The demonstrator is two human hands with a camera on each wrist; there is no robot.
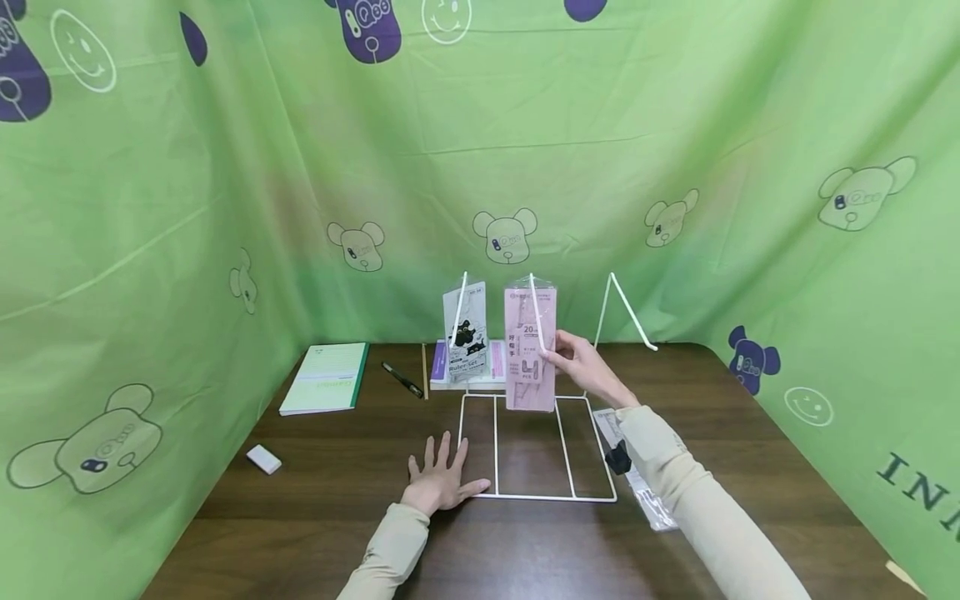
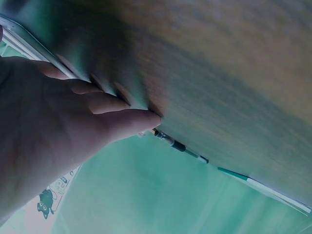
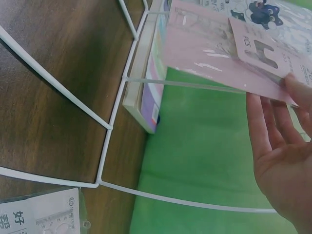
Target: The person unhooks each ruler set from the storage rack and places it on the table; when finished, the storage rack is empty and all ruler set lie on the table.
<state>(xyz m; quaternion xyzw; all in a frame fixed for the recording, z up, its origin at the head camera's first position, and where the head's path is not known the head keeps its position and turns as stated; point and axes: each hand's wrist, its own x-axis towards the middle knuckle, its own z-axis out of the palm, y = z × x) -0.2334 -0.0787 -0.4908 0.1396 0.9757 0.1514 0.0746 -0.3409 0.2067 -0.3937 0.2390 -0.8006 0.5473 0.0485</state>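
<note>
Keeping the left hand (image 1: 441, 482) flat, fingers spread, on the brown wooden table (image 1: 315, 517) at the white wire rack's (image 1: 536, 450) 8 o'clock corner steadies it while the right hand (image 1: 581, 360), fingers pinching the pink plastic stationery packet (image 1: 529, 350), best eases it squarely onto its peg.

My black pen (image 2: 183, 147) is a blur at my left wrist, its far end indistinct. At my right wrist, the frame edge crops the pink ruler pack (image 3: 219, 53), and its print is unreadable.
</note>
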